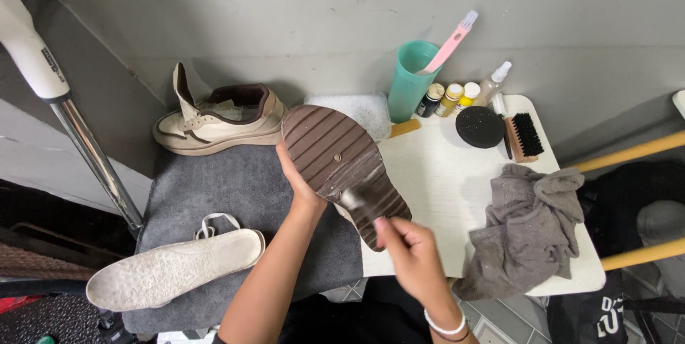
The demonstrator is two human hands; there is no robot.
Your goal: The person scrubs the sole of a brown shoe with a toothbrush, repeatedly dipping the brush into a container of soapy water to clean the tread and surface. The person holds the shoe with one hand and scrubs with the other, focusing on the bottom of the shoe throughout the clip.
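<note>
Gripping a small brush point(354, 203), my right hand point(414, 258) is closed around its handle near the table's front edge, with white and dark bands point(446, 329) on the wrist; the blurred bristles meet the brown ribbed sole of a shoe point(342, 165). My left hand point(300, 187) wraps around that shoe's left side from behind and holds it sole-up over the middle of the table. Nearest on the left, a pale insole point(171, 269) lies flat on a grey mat point(235, 187), with a loop of white lace point(214, 223) just beyond it. To the right, a crumpled grey cloth point(524, 230) sits on the white tabletop point(435, 180). Farther back on the left, the matching cream sneaker point(217, 119) rests on its side at the mat's far edge. At the far right stand a round black sponge point(479, 126) and a black-bristled brush point(524, 137), then small bottles point(449, 99) and a spray bottle point(492, 83). A teal cup point(410, 80) holds a pink brush point(449, 44) against the wall.
</note>
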